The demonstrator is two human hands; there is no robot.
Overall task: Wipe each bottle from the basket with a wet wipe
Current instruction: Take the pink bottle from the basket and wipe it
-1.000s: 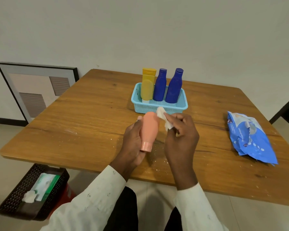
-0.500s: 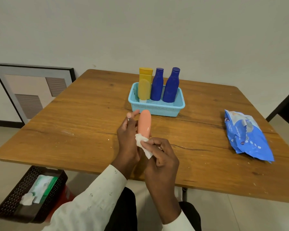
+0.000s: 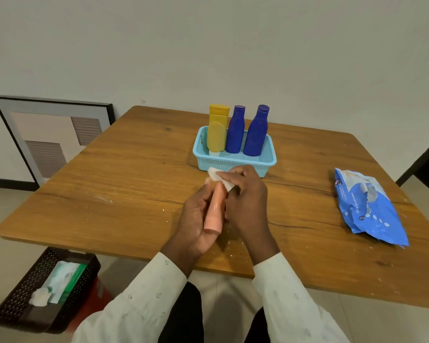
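My left hand (image 3: 196,219) grips a peach-coloured bottle (image 3: 214,209) over the near middle of the wooden table (image 3: 134,174), cap end towards me. My right hand (image 3: 245,196) pinches a white wet wipe (image 3: 218,177) against the bottle's far end. Behind them a light blue basket (image 3: 235,159) holds a yellow bottle (image 3: 217,129) and two dark blue bottles (image 3: 235,129) (image 3: 256,132), all upright.
A blue pack of wet wipes (image 3: 369,206) lies on the table at the right. On the floor at the lower left stands a black perforated bin (image 3: 42,288) with used wipes and a green packet. A framed picture (image 3: 52,137) leans against the wall.
My right hand has slid the wipe from the bottle's near end up to its far end. The left hand keeps hold of the bottle.
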